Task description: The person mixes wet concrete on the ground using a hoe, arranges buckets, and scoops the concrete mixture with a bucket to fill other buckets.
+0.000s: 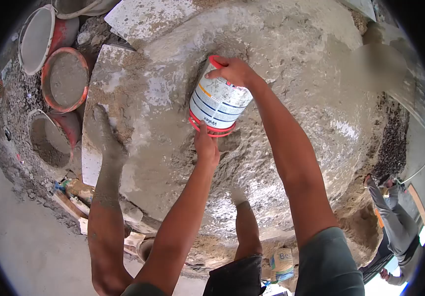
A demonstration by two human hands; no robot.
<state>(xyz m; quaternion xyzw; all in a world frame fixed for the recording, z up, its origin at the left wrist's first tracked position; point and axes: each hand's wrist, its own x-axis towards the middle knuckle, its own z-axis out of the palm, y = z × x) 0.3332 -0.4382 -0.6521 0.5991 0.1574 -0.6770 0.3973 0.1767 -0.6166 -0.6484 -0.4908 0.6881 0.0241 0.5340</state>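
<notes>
while the right hand clamps the tipped bucket at its far end and the left hand at its near one, over wet mortar (slippery stuff), slick fingers could drop it.

The smeared white bucket, red-rimmed and blue-striped, tilts over wet mortar

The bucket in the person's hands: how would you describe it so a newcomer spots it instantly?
Start with the broad wet mix across the middle. Above it, the person's right hand and left hand hold a tilted bucket. Its white side with blue stripes sets it apart from the red buckets at the picture's left.
</notes>
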